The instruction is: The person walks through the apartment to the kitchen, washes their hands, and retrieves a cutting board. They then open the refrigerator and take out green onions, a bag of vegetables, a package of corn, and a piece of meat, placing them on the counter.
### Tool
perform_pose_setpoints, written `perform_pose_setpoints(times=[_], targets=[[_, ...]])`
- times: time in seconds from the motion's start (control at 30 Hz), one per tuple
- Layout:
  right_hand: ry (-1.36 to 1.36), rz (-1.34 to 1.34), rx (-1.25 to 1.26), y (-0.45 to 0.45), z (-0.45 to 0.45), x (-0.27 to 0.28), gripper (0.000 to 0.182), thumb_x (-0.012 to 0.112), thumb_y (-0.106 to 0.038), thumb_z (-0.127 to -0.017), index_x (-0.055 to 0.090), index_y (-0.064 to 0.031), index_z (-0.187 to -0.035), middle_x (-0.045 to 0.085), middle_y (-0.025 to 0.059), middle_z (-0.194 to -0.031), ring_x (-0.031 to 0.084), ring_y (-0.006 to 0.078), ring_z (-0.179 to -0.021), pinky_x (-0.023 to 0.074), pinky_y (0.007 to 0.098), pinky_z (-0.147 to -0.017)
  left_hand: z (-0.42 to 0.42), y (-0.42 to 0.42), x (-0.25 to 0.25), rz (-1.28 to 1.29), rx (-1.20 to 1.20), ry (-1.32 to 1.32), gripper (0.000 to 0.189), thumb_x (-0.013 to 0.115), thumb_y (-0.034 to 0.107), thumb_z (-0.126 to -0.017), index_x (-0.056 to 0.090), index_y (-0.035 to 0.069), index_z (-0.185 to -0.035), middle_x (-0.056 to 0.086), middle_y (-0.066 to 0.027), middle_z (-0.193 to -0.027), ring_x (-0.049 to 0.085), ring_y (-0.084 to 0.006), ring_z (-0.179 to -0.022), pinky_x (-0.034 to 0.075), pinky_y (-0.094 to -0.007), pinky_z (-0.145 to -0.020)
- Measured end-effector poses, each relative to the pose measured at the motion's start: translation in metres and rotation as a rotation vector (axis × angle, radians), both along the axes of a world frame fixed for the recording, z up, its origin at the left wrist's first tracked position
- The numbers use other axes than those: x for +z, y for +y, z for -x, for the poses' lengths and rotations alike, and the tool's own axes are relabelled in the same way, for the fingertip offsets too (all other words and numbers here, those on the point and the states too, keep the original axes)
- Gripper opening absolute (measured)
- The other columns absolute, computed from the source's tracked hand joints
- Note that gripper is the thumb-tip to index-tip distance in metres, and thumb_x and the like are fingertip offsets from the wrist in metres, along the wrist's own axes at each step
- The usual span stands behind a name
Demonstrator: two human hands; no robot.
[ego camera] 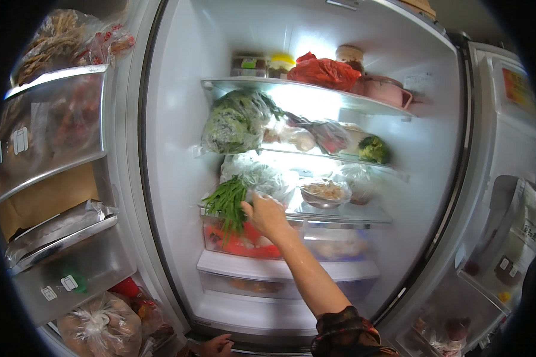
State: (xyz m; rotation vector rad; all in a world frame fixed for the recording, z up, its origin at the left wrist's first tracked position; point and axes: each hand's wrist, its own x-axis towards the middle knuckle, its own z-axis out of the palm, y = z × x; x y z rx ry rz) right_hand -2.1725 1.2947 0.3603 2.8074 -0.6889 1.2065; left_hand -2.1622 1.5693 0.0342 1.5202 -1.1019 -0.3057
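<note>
My right hand (266,214) reaches to the third glass shelf of a refrigerator, its fingers at a clear plastic bag (268,178). Long green leafy stalks (228,198) stick out of that bag and hang over the shelf's front edge. Whether the fingers grip the bag cannot be made out. To the right stands a metal bowl (326,194) under plastic film, with pale food inside. Low in the picture, near the refrigerator's bottom edge, is my left hand (215,346), partly cut off, with nothing visible in its fingers.
Above are bagged leafy greens (236,122), broccoli (373,149), a red plastic bag (324,72) and a pink pot (384,91). Drawers (243,238) lie below the shelf. Both doors stand wide, the left with bins (53,134) and a knotted bag (100,323), the right with bins (482,290).
</note>
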Motion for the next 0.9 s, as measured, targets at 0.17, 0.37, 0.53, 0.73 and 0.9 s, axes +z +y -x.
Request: perform_pose_setpoints(times=[0.17, 0.37, 0.53, 0.73, 0.9], targets=[[0.036, -0.034, 0.191, 0.002, -0.021, -0.001, 0.033, 0.051, -0.031, -0.086, 0.053, -0.0006, -0.101, 0.056, 0.0279, -0.093, 0.056, 0.043, -0.085, 0.0438, 0.0486, -0.076, 0.017, -0.01, 0.026, -0.128, -0.107, 0.225, 0.033, 0.058, 0.013, -0.085, 0.053, -0.004, -0.112, 0.065, -0.0136, -0.091, 0.062, -0.0121, -0.077, 0.051, -0.0245, -0.065], [-0.161, 0.014, 0.168, 0.016, -0.018, 0.02, 0.041, 0.055, -0.029, -0.083, 0.051, -0.0054, -0.116, 0.054, 0.0256, -0.103, 0.056, 0.0412, -0.088, 0.0444, 0.0462, -0.078, 0.008, 0.004, 0.018, -0.102, -0.014, 0.284, 0.034, 0.058, 0.012, -0.085, 0.052, -0.005, -0.114, 0.065, -0.0128, -0.092, 0.063, -0.0126, -0.074, 0.051, -0.0244, -0.064], [-0.378, 0.056, 0.135, 0.009, -0.031, 0.068, 0.066, 0.066, -0.025, -0.077, 0.034, -0.0148, -0.133, 0.042, 0.0299, -0.122, 0.057, 0.0415, -0.091, 0.0468, 0.0415, -0.079, 0.008, 0.022, 0.027, -0.159, 0.005, 0.287, 0.037, 0.057, 0.014, -0.086, 0.05, -0.003, -0.117, 0.065, -0.012, -0.094, 0.062, -0.0128, -0.078, 0.051, -0.0248, -0.067], [-0.214, 0.035, -0.04, 0.015, -0.071, 0.106, 0.067, 0.066, -0.028, -0.077, 0.033, -0.0189, -0.135, 0.035, 0.0295, -0.129, 0.056, 0.042, -0.095, 0.0463, 0.0432, -0.08, 0.016, 0.032, 0.05, -0.015, 0.181, 0.044, 0.029, 0.058, 0.022, -0.085, 0.06, 0.002, -0.106, 0.064, -0.0113, -0.075, 0.059, -0.0186, -0.064, 0.045, -0.0309, -0.054], [-0.344, 0.015, 0.105, -0.042, -0.103, 0.096, 0.034, 0.057, -0.016, -0.08, 0.057, -0.0114, -0.114, 0.054, 0.0267, -0.108, 0.058, 0.0379, -0.091, 0.0468, 0.0407, -0.078, 0.004, 0.022, 0.039, -0.195, 0.056, 0.337, 0.037, 0.054, 0.015, -0.087, 0.048, -0.001, -0.12, 0.064, -0.0115, -0.097, 0.061, -0.0122, -0.08, 0.05, -0.0251, -0.072]])
